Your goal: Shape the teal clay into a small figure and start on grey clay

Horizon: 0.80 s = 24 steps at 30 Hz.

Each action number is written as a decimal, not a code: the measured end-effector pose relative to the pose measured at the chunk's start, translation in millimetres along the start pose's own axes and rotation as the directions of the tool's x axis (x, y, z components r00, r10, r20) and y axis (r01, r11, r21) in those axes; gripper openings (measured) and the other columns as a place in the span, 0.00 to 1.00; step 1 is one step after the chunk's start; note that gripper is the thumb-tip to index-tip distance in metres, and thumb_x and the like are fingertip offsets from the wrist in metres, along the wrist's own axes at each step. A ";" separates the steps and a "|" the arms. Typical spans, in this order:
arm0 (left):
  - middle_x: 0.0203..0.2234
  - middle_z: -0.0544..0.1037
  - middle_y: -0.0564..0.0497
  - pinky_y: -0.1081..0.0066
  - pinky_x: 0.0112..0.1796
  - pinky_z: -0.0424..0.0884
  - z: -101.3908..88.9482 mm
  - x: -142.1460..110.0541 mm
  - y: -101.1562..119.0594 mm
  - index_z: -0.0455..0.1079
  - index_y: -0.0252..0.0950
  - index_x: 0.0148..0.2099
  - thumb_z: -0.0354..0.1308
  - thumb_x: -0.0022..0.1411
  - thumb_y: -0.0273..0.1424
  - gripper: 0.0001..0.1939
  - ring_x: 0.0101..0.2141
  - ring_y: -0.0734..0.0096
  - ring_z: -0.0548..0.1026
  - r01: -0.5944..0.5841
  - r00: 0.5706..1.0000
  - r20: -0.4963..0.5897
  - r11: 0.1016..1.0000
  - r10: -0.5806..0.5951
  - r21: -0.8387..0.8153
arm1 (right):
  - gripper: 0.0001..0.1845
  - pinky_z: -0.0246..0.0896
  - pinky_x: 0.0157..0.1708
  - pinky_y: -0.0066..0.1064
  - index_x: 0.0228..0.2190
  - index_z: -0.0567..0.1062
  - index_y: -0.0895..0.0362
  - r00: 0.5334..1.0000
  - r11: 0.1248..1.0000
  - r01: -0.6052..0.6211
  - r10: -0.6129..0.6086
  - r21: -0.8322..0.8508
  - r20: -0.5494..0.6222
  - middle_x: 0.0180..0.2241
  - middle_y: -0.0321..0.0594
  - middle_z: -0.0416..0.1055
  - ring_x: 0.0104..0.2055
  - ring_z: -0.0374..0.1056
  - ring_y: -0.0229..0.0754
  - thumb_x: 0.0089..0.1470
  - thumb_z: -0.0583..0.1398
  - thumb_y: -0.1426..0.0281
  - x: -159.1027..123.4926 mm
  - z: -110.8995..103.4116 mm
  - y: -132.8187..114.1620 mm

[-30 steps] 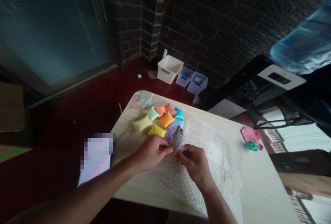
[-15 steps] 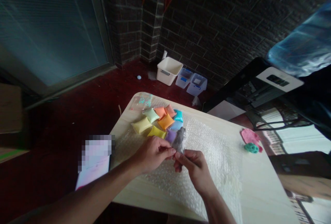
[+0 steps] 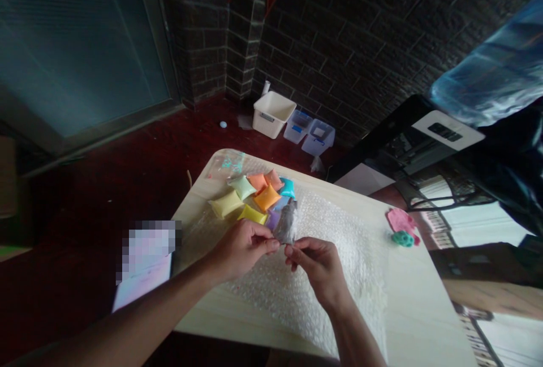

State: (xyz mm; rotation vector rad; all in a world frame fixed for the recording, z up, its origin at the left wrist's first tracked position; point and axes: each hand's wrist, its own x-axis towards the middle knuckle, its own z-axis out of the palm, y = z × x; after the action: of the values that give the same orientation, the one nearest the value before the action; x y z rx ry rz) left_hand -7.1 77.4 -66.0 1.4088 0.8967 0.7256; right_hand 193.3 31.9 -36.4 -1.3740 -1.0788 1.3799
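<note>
A small clear packet of grey modelling clay (image 3: pixel 287 221) is pinched at its near edge by both hands, above the bubble wrap. My left hand (image 3: pixel 244 248) grips its left corner between thumb and fingers. On the right corner, my right hand (image 3: pixel 316 265) has the same kind of pinch, a short distance from the left fingertips. Just beyond lie several pillow-shaped clay packets: an orange packet (image 3: pixel 267 198), a yellow packet (image 3: pixel 251 214), a pale green packet (image 3: pixel 242 186), a turquoise packet (image 3: pixel 287 187) and others. The grey packet partly covers a purple one (image 3: pixel 272 220).
Bubble wrap (image 3: pixel 339 254) covers much of the wooden table (image 3: pixel 419 299). A pink lump (image 3: pixel 401 220) and a green lump (image 3: pixel 402 238) sit at the right edge. Left is a lit screen (image 3: pixel 144 282). A white basket (image 3: pixel 271 121) and clear bins (image 3: pixel 318 136) stand on the floor.
Both hands still hold the grey packet by its near edge. The fingertips have moved slightly apart, showing more of that edge. The whole view has shifted a little.
</note>
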 end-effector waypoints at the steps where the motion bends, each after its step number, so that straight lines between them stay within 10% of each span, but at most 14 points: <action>1: 0.19 0.72 0.54 0.71 0.27 0.56 1.2 0.2 -1.1 0.77 0.33 0.27 0.63 0.64 0.39 0.17 0.23 0.74 0.66 0.004 1.000 0.009 1.000 -0.004 -0.027 | 0.15 0.65 0.24 0.27 0.24 0.84 0.57 1.000 1.000 0.000 0.000 0.011 -0.007 0.20 0.38 0.78 0.21 0.69 0.35 0.43 0.78 0.60 0.3 0.0 0.0; 9: 0.31 0.83 0.46 0.71 0.32 0.65 12.6 1.7 1.2 0.80 0.32 0.36 0.73 0.55 0.41 0.16 0.30 0.70 0.75 0.152 0.987 0.118 0.895 -0.112 -0.419 | 0.17 0.58 0.23 0.25 0.18 0.80 0.56 0.999 0.997 -0.035 0.036 0.074 -0.009 0.17 0.34 0.75 0.20 0.65 0.33 0.34 0.81 0.64 -0.3 3.9 2.2; 24: 0.21 0.78 0.53 0.73 0.27 0.59 14.5 0.1 -0.4 0.78 0.32 0.26 0.78 0.46 0.37 0.16 0.24 0.75 0.69 0.062 0.991 -0.092 0.934 -0.101 -0.352 | 0.16 0.62 0.28 0.27 0.24 0.82 0.57 0.999 0.997 -0.030 0.027 0.066 0.047 0.20 0.36 0.76 0.24 0.68 0.36 0.45 0.77 0.60 -1.3 1.7 -1.1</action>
State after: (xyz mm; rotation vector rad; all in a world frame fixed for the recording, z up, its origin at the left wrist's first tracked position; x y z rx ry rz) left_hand 5.4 70.2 -67.1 1.0196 0.8562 0.8582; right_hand 191.6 30.9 -35.0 -1.3199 -1.0373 1.4620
